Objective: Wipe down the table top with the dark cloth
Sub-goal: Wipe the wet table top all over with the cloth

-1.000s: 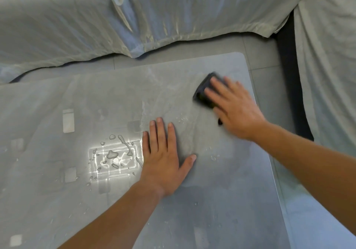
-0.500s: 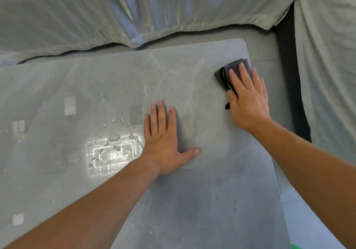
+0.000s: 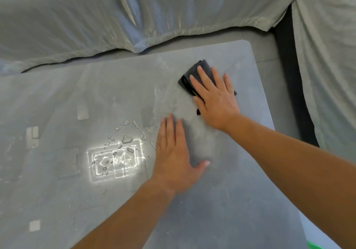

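Dark cloth [image 3: 185, 82] is folded into a small pad and pinned flat to the worktop [image 3: 231, 200] under the right hand [image 3: 215, 98], toward the far right corner. The fold is judged to be kept so that pressure is spread and one thick face is dragged.

Right fingers [image 3: 204, 81] are laid straight and slightly splayed over the cloth, not curled round it. Nothing is gripped; the cloth is only pressed down. A cloth edge with a yellow-green stitch line is seen just left of the index finger. One dark corner is seen past the little finger and another below the thumb. Whether the palm heel is on cloth or on bare worktop cannot be told.

Left hand [image 3: 173, 158] is planted flat on the worktop, nearer the body than the right fingers and apart from the cloth. It is judged to be a brace for the lean across the surface. Left fingers [image 3: 170, 131] are straight and held close together, thumb spread wide to the right; nothing is held.

A pale wet smear [image 3: 167, 98] is seen between the left fingertips and the right thumb, and is judged to be wiped ground. Water droplets [image 3: 127, 139] are seen just left of the left fingers, above a bright glare patch [image 3: 115, 162]; that part is judged unwiped.

Beyond the right fingers a strip of floor [image 3: 269, 50] and a draped pale sheet [image 3: 77, 17] are seen.

Task is judged partway done, and a stroke leftward toward the droplets is judged to be needed
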Action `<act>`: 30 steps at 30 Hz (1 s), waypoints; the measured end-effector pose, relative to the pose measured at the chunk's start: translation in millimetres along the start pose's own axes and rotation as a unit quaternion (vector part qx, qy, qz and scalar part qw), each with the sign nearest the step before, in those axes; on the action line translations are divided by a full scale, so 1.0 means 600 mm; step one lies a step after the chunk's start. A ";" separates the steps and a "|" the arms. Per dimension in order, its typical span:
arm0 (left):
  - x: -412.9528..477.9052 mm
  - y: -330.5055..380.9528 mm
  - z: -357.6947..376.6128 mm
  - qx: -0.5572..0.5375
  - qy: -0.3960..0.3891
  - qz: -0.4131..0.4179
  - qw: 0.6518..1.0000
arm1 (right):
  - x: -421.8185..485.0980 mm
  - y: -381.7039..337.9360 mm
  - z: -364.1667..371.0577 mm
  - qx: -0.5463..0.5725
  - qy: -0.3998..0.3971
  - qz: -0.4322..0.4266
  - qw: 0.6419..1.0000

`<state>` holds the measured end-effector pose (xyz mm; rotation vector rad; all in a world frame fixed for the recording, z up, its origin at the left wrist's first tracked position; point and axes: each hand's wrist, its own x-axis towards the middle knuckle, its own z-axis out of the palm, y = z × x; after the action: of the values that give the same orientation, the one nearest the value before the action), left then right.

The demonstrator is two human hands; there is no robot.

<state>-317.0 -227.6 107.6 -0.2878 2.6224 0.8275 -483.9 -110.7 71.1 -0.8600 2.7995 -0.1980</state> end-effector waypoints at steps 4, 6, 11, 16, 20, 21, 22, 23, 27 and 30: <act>-0.020 -0.004 0.016 0.023 -0.008 0.013 1.000 | -0.116 0.040 0.005 -0.065 -0.069 -0.154 0.984; -0.023 -0.008 0.023 0.060 -0.022 0.019 0.998 | -0.105 0.081 -0.007 -0.098 -0.088 -0.196 0.972; -0.018 -0.009 0.031 0.090 -0.048 0.023 0.994 | 0.002 0.070 -0.023 -0.009 -0.025 0.011 1.000; -0.019 -0.014 0.020 0.082 -0.082 0.024 0.993 | -0.129 0.017 0.016 -0.041 -0.041 -0.134 0.989; -0.022 -0.014 0.014 0.082 -0.085 0.030 0.993 | -0.107 0.094 -0.001 -0.051 -0.033 -0.095 0.994; -0.024 -0.014 0.014 0.083 -0.083 0.029 0.993 | -0.094 0.106 -0.010 -0.031 -0.020 -0.025 0.999; -0.024 -0.013 0.016 0.082 -0.079 0.028 0.993 | -0.089 0.109 -0.013 -0.007 -0.018 0.047 0.999; -0.025 -0.014 0.020 0.081 -0.075 0.026 0.993 | -0.093 0.100 -0.012 0.009 -0.014 0.097 0.995; -0.024 -0.012 0.021 0.072 -0.051 0.031 0.996 | -0.217 0.034 0.022 -0.005 -0.006 -0.012 1.000; -0.028 -0.014 0.014 0.056 -0.056 0.039 0.996 | -0.273 0.060 0.023 -0.066 -0.066 -0.149 0.984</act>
<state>-296.8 -228.3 104.0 -0.1065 2.5757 0.6971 -367.4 10.6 76.6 -1.2742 2.5725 0.0004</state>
